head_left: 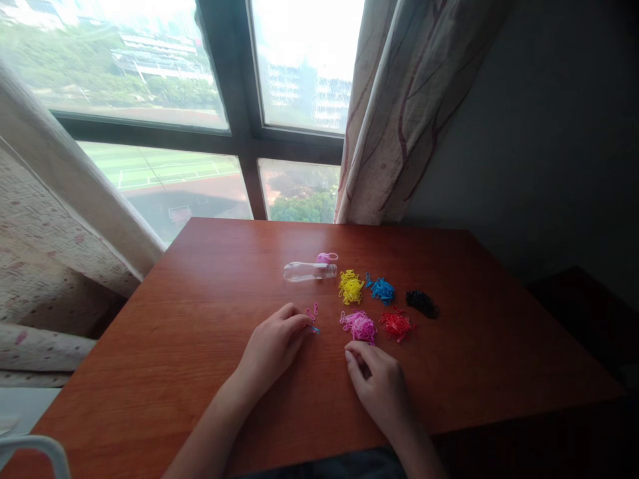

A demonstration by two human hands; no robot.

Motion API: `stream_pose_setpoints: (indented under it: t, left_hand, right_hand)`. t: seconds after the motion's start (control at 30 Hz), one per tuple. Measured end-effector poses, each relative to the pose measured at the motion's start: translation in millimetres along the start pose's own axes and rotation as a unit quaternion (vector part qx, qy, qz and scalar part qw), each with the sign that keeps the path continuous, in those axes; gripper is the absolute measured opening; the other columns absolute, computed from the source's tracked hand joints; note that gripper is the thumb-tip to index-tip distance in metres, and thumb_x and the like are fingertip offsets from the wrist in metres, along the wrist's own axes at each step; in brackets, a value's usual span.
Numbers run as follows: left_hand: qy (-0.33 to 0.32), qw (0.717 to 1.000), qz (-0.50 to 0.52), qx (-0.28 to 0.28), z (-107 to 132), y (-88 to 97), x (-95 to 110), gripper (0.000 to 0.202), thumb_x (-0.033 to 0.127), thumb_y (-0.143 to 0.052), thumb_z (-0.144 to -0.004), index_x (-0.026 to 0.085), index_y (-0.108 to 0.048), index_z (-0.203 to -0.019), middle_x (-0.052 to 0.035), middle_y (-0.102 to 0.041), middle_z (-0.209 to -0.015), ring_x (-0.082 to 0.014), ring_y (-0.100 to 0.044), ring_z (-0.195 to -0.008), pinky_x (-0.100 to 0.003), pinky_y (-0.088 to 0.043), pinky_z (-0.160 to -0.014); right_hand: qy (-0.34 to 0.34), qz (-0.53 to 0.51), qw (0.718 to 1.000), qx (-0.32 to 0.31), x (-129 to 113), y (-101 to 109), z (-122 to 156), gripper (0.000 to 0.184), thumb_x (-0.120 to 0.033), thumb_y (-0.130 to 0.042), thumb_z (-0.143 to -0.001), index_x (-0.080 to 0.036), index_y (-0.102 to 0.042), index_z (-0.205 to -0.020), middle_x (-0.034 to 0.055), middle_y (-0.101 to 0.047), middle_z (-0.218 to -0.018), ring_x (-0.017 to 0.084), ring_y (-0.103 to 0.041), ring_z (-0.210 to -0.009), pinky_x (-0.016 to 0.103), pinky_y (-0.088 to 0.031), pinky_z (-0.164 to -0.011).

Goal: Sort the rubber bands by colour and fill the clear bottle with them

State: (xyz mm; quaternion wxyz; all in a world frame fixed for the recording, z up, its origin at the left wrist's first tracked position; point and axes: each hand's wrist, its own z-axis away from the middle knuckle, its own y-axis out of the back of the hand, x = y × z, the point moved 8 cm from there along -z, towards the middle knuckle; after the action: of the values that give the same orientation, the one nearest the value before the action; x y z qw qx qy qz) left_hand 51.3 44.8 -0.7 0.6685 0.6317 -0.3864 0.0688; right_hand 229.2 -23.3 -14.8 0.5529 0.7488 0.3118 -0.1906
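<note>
My left hand (279, 338) is closed in a pinch above the table, and a small blue plastic stitch marker (315, 330) shows at its fingertips. Just beyond those fingers lie a few loose pink stitch markers (315, 309). My right hand (378, 382) has its thumb and forefinger pressed together at the near side of the pink pile (361, 326); whatever is between them is hidden. More markers lie in separate piles: yellow (351, 287), blue (383, 291), red (396, 325) and black (422, 303).
Behind the piles a clear bottle (305, 271) lies on its side, with a pink looped cap (325, 258) beside its neck. The brown wooden table (164, 359) reaches to the window (244, 133). Curtains (384, 113) hang at both sides. A white curved bar (44, 444) stands at the lower left.
</note>
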Motion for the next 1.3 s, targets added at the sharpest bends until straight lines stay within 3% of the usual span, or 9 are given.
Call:
stream_pose_setpoints:
  t: [0.17,0.33,0.47,0.63,0.73,0.93,1.13,1.3]
  left_hand:
    - [-0.016,1.0,0.016,-0.004,2.4,-0.8,0.5,0.023,0.02,-0.049,-0.092,0.025,-0.07,-0.1,-0.0038,-0.064,-0.1,-0.0167,-0.063,-0.086,-0.025,-0.047,-0.076]
    - [-0.038,0.998,0.047,-0.009,4.4,-2.7,3.3,0.026,0.015,-0.049,-0.09,0.024,-0.07,-0.102,-0.0039,-0.064,-0.1,-0.0155,-0.063,-0.086,-0.024,-0.048,-0.077]
    - [-0.038,0.998,0.056,-0.008,3.6,-0.5,7.0,0.024,0.016,-0.05,-0.089,0.023,-0.07,-0.1,-0.0041,-0.065,-0.099,-0.0154,-0.063,-0.086,-0.024,-0.048,-0.077]
    - [0.006,0.999,0.037,0.01,4.1,7.8,-0.6,0.022,0.024,-0.048,-0.093,0.023,-0.068,-0.101,-0.0039,-0.064,-0.099,-0.015,-0.062,-0.082,-0.024,-0.047,-0.073]
    - [0.042,0.999,0.003,0.022,5.0,11.8,-10.1,0.021,0.029,-0.048,-0.094,0.023,-0.067,-0.096,-0.0034,-0.064,-0.096,-0.0151,-0.061,-0.077,-0.025,-0.045,-0.069]
    - [0.057,0.998,-0.04,0.007,5.5,11.1,-13.4,0.022,0.029,-0.046,-0.094,0.023,-0.067,-0.092,-0.003,-0.063,-0.096,-0.0167,-0.063,-0.081,-0.026,-0.045,-0.072]
    - [0.056,0.998,-0.04,0.004,5.4,10.9,-12.6,0.023,0.027,-0.045,-0.095,0.023,-0.067,-0.091,-0.0028,-0.063,-0.095,-0.0168,-0.063,-0.083,-0.026,-0.045,-0.073]
    - [0.056,0.997,-0.046,0.006,4.4,10.3,-13.6,0.021,0.026,-0.047,-0.094,0.025,-0.067,-0.09,-0.0019,-0.063,-0.093,-0.016,-0.063,-0.081,-0.025,-0.044,-0.072]
  right_hand:
    - [0.0,-0.005,1.0,-0.011,-19.6,-18.6,-12.8,0.017,-0.018,-0.052,-0.092,-0.022,-0.066,-0.1,0.0007,-0.071,-0.079,0.017,-0.066,-0.071,0.026,-0.043,-0.068]
    - [-0.015,0.016,0.999,-0.024,-24.6,-29.5,-24.6,0.017,-0.019,-0.056,-0.09,-0.022,-0.066,-0.103,-0.0004,-0.069,-0.072,0.018,-0.065,-0.067,0.025,-0.042,-0.064]
    - [-0.02,-0.01,1.0,-0.004,-25.6,-26.0,-24.7,0.013,-0.018,-0.054,-0.09,-0.021,-0.067,-0.09,0.0004,-0.07,-0.073,0.016,-0.066,-0.067,0.023,-0.042,-0.064]
    - [-0.03,-0.04,0.998,0.034,-22.6,-10.7,-22.6,0.017,-0.022,-0.051,-0.092,-0.02,-0.067,-0.087,0.0018,-0.069,-0.07,0.015,-0.064,-0.063,0.023,-0.045,-0.063]
    - [-0.037,-0.024,0.996,0.074,-6.5,14.0,-30.7,0.02,-0.027,-0.05,-0.092,-0.02,-0.069,-0.089,0.0026,-0.07,-0.072,0.015,-0.064,-0.061,0.023,-0.046,-0.059]
    - [-0.085,0.106,0.981,0.141,55.5,72.1,-64.8,0.026,-0.036,-0.052,-0.09,-0.018,-0.071,-0.086,0.0032,-0.067,-0.064,0.017,-0.062,-0.058,0.025,-0.042,-0.06]
    - [-0.113,0.176,0.97,0.128,94.2,79.7,-81.1,0.026,-0.033,-0.051,-0.089,-0.018,-0.073,-0.09,0.0049,-0.069,-0.067,0.019,-0.065,-0.065,0.026,-0.041,-0.062]
    - [-0.115,0.18,0.966,0.143,91.8,81.4,-78.2,0.03,-0.035,-0.05,-0.089,-0.017,-0.073,-0.096,0.006,-0.07,-0.067,0.02,-0.066,-0.065,0.027,-0.043,-0.062]
